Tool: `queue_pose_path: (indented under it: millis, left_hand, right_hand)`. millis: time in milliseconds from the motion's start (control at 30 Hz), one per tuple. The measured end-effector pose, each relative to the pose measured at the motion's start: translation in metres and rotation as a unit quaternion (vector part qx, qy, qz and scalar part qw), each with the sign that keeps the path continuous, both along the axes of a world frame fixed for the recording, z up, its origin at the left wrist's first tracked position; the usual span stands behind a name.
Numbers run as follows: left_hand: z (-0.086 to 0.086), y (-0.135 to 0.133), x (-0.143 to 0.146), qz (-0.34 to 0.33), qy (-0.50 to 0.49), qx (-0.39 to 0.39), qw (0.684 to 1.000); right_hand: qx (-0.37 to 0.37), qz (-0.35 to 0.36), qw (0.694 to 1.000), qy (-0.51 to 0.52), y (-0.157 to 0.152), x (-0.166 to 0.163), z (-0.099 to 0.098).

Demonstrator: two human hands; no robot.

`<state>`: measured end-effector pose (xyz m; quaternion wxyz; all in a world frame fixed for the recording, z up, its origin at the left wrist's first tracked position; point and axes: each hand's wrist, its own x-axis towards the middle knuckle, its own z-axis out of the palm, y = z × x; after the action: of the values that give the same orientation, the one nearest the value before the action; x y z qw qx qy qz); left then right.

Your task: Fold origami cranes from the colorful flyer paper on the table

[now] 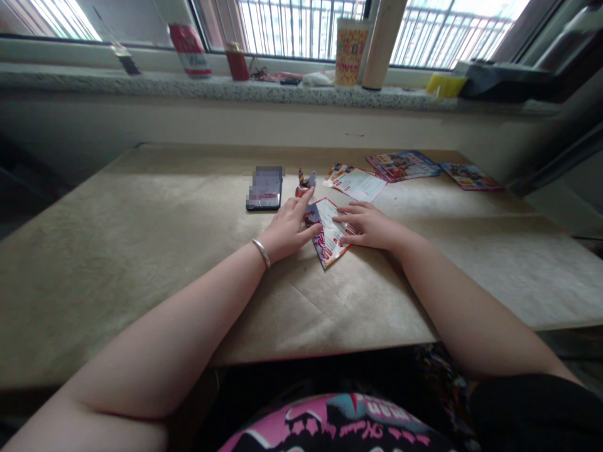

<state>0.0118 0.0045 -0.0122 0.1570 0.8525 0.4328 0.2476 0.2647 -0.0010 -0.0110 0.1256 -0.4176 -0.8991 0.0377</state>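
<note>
On the table lies a printed sheet of paper, turned cornerwise, with a colourful strip folded over its left side. My left hand rests on that folded strip with its fingers extended and a silver bangle on the wrist. Across from it, my right hand lies flat on the sheet's right side, fingers spread. Just beyond my left fingertips stands a small folded paper figure, partly hidden by the hand. A dark phone lies to the left of it.
More printed sheets and colourful leaflets lie at the back right of the table. A stone windowsill behind holds a red can, a patterned paper cup, a cardboard tube and a yellow object.
</note>
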Motion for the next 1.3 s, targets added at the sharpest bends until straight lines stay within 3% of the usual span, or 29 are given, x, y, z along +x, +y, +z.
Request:
queue_pose_path:
  millis: [200, 333, 500, 667, 833, 1133, 1300]
  left_hand:
    - [0.004, -0.001, 0.000, 0.045, -0.050, 0.035, 0.997]
    - [0.008, -0.003, 0.000, 0.108, -0.013, 0.046, 0.993]
    - [0.010, -0.003, -0.001, 0.114, 0.072, 0.041, 0.990]
    - [0.011, -0.009, -0.001, 0.055, 0.152, 0.110, 0.981]
    - [0.010, -0.014, 0.001, -0.068, 0.180, 0.160, 0.968]
    - [0.013, -0.021, 0.005, -0.107, 0.230, 0.076, 0.964]
    - [0.012, -0.016, 0.003, -0.112, 0.223, 0.030, 0.968]
  right_hand:
    - [-0.002, -0.003, 1.000, -0.005, 0.000, 0.001, 0.000]
    - [-0.008, -0.011, 1.000, -0.006, 0.001, 0.001, -0.001]
    - [-0.021, -0.016, 1.000, -0.002, 0.002, 0.002, -0.002]
    - [-0.021, -0.028, 0.999, 0.005, 0.001, 0.001, -0.001]
    - [0.007, -0.034, 0.999, 0.023, -0.002, -0.004, 0.002]
    - [0.014, 0.001, 0.997, 0.075, 0.000, -0.007, 0.001]
    - [-0.002, 0.013, 0.999, 0.052, 0.000, -0.005, 0.003]
